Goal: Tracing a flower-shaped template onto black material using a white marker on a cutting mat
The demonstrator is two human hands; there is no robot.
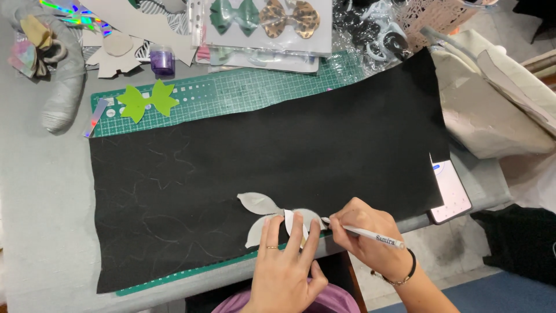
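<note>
The left hand (285,264) lies flat with fingers spread, pressing a pale bow-shaped template (263,210) down on the black fabric sheet (278,150). The right hand (370,237) is closed in a writing grip around a white pen (370,233), whose tip meets the right edge of the template. A dark bracelet circles the right wrist, and a ring sits on a left finger.

The black fabric sheet covers most of the work area, running from the left to the far right corner, with faint traced outlines showing on its left half. Under it lies a green cutting mat (231,93), its far strip and a thin near edge showing, all on a grey table (40,191). To the right rests a beige cloth bag (492,98). A phone (450,194) pokes out from under the fabric's right near corner. At the far edge lies a clear packet of bows (266,20), one green, one leopard-patterned. A lime green bow cut-out (147,101) sits on the mat's far left, and just beyond it stands a small purple glitter jar (162,59). The template lies at the near edge of the fabric, just right of centre.
</note>
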